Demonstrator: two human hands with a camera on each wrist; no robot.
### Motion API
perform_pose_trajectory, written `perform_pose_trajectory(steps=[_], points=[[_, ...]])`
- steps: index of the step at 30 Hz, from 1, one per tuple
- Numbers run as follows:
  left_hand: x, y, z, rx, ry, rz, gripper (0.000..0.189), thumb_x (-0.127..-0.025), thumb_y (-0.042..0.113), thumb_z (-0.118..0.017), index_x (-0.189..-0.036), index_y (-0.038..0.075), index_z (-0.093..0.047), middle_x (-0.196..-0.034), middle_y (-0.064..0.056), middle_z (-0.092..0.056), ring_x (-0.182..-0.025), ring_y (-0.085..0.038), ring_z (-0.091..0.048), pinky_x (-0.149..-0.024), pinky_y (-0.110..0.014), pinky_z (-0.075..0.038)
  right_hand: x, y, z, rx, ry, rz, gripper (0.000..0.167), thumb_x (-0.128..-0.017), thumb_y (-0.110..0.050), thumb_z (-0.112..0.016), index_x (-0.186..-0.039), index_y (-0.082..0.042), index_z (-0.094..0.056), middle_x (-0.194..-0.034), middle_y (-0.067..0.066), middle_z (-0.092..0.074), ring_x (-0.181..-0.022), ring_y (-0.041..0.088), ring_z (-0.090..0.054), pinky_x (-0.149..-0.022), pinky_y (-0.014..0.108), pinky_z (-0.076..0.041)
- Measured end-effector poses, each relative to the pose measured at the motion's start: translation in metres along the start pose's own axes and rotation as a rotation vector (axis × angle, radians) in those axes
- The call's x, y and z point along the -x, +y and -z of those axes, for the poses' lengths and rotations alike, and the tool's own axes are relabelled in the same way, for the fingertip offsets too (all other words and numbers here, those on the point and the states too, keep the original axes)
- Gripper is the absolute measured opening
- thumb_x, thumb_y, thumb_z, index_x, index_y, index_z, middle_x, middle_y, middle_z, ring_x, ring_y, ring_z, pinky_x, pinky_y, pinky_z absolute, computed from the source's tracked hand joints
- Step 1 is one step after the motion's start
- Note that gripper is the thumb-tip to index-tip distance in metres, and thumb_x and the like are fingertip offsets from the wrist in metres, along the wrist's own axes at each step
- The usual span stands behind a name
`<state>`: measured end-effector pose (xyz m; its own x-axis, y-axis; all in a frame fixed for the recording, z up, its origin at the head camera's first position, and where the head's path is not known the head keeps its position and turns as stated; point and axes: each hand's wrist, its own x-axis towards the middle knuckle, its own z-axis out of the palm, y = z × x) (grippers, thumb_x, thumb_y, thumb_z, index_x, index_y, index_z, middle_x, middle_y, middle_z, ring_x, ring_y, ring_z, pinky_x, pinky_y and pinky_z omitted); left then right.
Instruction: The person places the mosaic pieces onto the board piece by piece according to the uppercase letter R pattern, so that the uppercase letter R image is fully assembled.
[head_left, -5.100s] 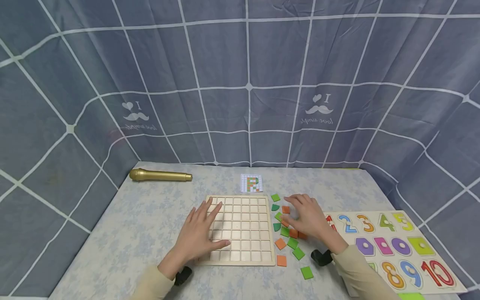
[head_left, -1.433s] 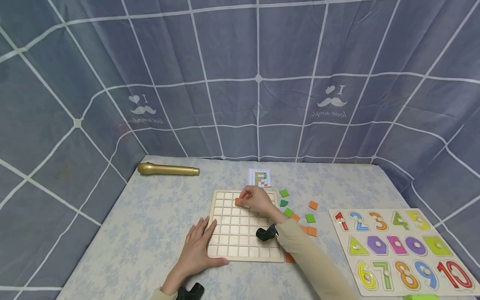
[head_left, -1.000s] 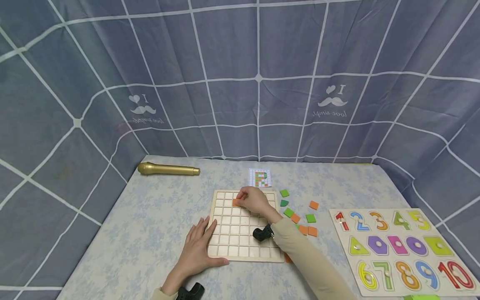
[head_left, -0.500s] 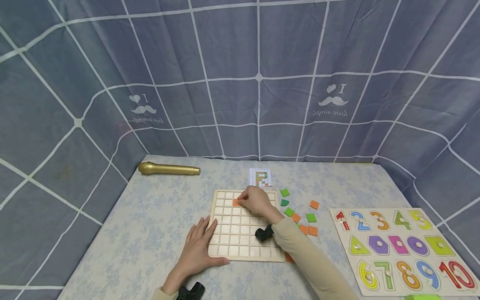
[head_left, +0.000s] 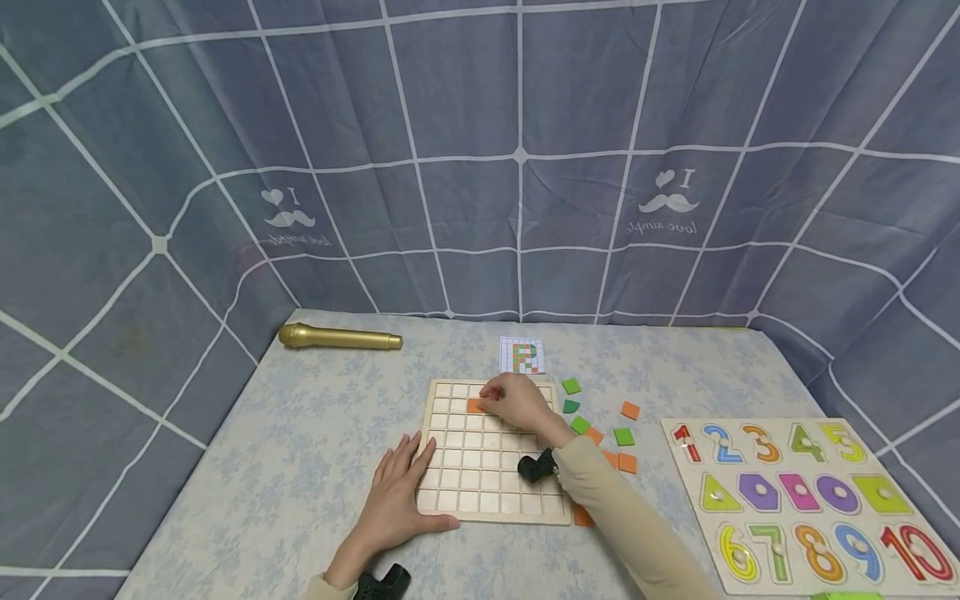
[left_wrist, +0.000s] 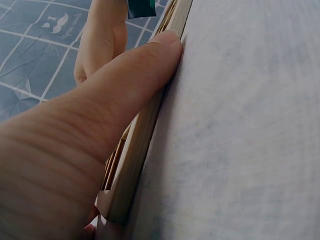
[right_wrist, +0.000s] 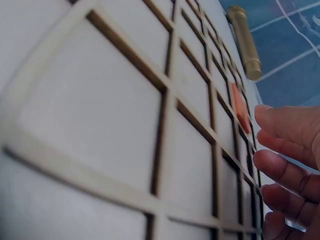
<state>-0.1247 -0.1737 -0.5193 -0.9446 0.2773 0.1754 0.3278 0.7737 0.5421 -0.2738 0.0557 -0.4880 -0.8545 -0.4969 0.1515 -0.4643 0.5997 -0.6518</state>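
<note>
A wooden grid board [head_left: 480, 458] lies on the table. An orange square tile [head_left: 475, 406] sits in the board's upper left part; in the right wrist view that orange tile [right_wrist: 240, 107] lies low within the grid. My right hand [head_left: 517, 402] is just right of it, fingers loosely bent, a small gap showing between thumb [right_wrist: 265, 117] and tile. My left hand [head_left: 396, 500] rests at the board's lower left corner, fingers along the left side. Its thumb [left_wrist: 145, 65] lies against the front edge in the left wrist view.
Several green and orange tiles [head_left: 624, 437] lie right of the board, some hidden by the right forearm. A small pattern card [head_left: 522, 356] is behind the board. A gold microphone [head_left: 341, 337] lies back left; a number and shape puzzle [head_left: 806, 500] lies right.
My right hand came from the loose tiles to the board and set the orange tile into a cell, then drew slightly right off it. My left hand moved from over the board to its corner.
</note>
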Motion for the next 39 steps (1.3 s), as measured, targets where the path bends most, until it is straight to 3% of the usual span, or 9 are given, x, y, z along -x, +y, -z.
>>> perform_pose_trajectory(steps=[7,14,20,28,39], points=[[-0.001,0.002,0.000,-0.006,0.005,0.003,0.116,-0.059,0.068,-0.076,-0.147,0.003,-0.035,-0.151,-0.023,-0.024,-0.139,-0.040,-0.013,-0.109,-0.058,-0.011,0.010,0.012,0.023,-0.059,0.099,-0.022,0.019,-0.087,-0.020,-0.072,-0.099,-0.006,-0.074,-0.080,-0.003,-0.060,-0.064,0.012,-0.053,-0.057,0.028,-0.046],[-0.001,0.001,0.001,-0.007,-0.018,0.027,0.117,-0.060,0.069,-0.076,-0.148,0.005,-0.033,-0.152,-0.021,-0.022,-0.141,-0.038,-0.011,-0.110,-0.056,-0.009,0.019,0.031,0.052,-0.049,0.185,-0.115,0.021,-0.085,-0.023,-0.073,-0.099,-0.006,-0.074,-0.089,0.002,-0.063,-0.066,0.015,-0.052,-0.057,0.031,-0.045],[-0.001,0.000,0.000,-0.007,0.008,0.008,0.116,-0.060,0.068,-0.076,-0.146,0.003,-0.036,-0.151,-0.023,-0.024,-0.139,-0.040,-0.014,-0.108,-0.058,-0.011,0.029,0.049,0.072,-0.048,0.227,-0.167,0.022,-0.085,-0.019,-0.074,-0.100,-0.003,-0.073,-0.093,0.008,-0.064,-0.063,0.018,-0.050,-0.052,0.032,-0.043],[-0.002,-0.001,-0.001,0.002,-0.017,0.022,0.117,-0.060,0.069,-0.076,-0.148,0.006,-0.033,-0.153,-0.020,-0.020,-0.141,-0.036,-0.009,-0.110,-0.054,-0.007,0.037,0.066,0.085,-0.018,0.233,-0.223,0.023,-0.085,-0.018,-0.073,-0.101,-0.002,-0.073,-0.095,0.010,-0.065,-0.066,0.019,-0.050,-0.055,0.031,-0.042],[-0.003,0.000,-0.001,-0.002,-0.025,0.033,0.118,-0.059,0.070,-0.076,-0.148,0.006,-0.033,-0.153,-0.019,-0.020,-0.141,-0.035,-0.009,-0.111,-0.054,-0.007,0.043,0.075,0.084,-0.035,0.187,-0.295,0.020,-0.086,-0.018,-0.072,-0.100,-0.003,-0.072,-0.101,0.012,-0.062,-0.076,0.022,-0.052,-0.059,0.033,-0.044]])
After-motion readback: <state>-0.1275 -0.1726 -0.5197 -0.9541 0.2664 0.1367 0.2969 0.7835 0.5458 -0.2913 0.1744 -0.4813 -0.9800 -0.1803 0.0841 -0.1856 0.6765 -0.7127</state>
